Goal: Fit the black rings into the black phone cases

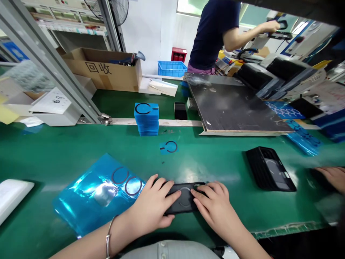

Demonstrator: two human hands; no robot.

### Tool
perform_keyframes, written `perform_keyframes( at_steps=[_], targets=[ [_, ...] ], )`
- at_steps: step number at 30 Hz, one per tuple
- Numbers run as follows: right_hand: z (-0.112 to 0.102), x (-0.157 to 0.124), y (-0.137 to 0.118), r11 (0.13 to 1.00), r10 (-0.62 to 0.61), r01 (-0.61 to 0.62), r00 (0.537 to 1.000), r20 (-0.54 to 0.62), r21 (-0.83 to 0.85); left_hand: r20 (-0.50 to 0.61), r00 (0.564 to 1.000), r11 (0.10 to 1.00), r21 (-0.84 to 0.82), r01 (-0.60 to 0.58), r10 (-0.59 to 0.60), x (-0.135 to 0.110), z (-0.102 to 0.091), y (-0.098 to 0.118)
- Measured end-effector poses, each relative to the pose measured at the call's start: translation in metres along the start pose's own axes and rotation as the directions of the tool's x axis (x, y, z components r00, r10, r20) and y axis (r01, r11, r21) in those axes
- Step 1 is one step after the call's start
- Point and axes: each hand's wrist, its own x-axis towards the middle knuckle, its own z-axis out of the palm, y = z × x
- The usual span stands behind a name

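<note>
A black phone case (pixel 183 198) lies flat on the green bench mat (pixel 81 144), with a round ring mark on its back. My left hand (pixel 153 201) presses its right end's opposite side, fingers spread over the left edge. My right hand (pixel 212 205) grips the other end, fingertips on the case. Just left of my left hand lies a shiny blue film sheet (pixel 97 196) carrying two dark rings. A single blue backing piece with a dark ring (pixel 168 146) sits farther ahead. A stack of blue sheets (pixel 147 120) stands beyond it.
A second black phone case (pixel 269 169) lies to the right, near another person's hand (pixel 331 178). Ahead are a dark flat board (pixel 231 104), a black slab (pixel 180 110), a cardboard box (pixel 99 68), a blue crate (pixel 172 68), and a standing co-worker (pixel 212 36) at a machine (pixel 277 72).
</note>
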Motion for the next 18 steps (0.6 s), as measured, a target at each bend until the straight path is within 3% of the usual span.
perform_keyframes(
  at_steps=[6,10,18],
  targets=[
    [-0.007,-0.004,0.003,0.977,-0.198,0.192,0.978,0.066,0.089,-0.007,1.000,1.000,0.016,-0.024,0.024,-0.002,-0.003,-0.001],
    [-0.002,-0.006,-0.003,0.973,-0.219,0.209,0.970,0.109,0.093,-0.025,0.999,0.999,0.016,-0.039,0.039,-0.002,-0.003,-0.001],
    [0.010,-0.004,-0.005,0.962,-0.181,0.193,0.980,-0.079,0.193,-0.027,0.994,0.994,0.020,-0.105,0.106,-0.005,-0.001,-0.003]
  ],
)
